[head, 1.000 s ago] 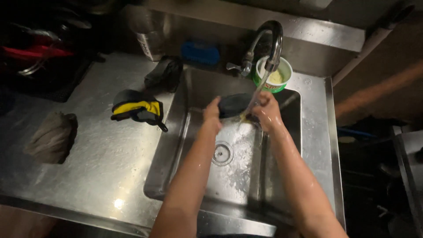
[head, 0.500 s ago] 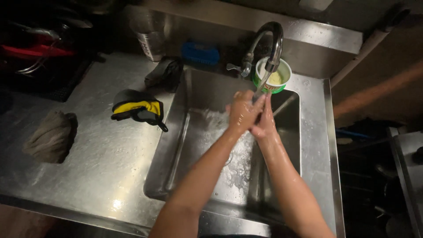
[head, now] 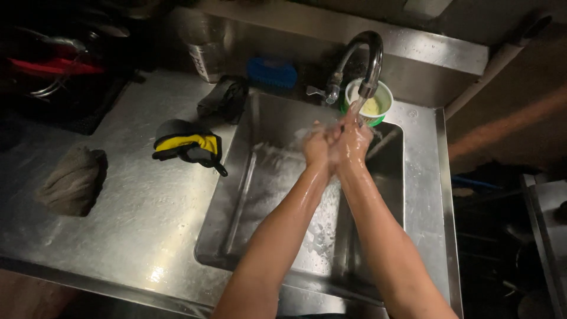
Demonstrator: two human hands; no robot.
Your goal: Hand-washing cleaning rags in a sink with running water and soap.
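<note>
Both hands are pressed together over the steel sink (head: 236, 236), the left hand (head: 317, 147) and the right hand (head: 352, 143) wet and clasped against each other with nothing between them that I can make out. They sit right under the spout of the curved tap (head: 367, 56), and a thin stream of water (head: 357, 106) lands on the knuckles. Foam and splashes streak the sink floor below the forearms. Just behind the tap, at the far right corner of the sink, stands a green cup (head: 373, 101) with something pale yellow inside. On the counter (head: 136, 212) left of the sink lies a black and yellow glove (head: 188, 145), and farther left a crumpled grey rag (head: 71, 180). A dark cloth (head: 223, 97) rests at the sink's far left corner, with a blue brush (head: 271, 71) beyond it against the back wall.
</note>
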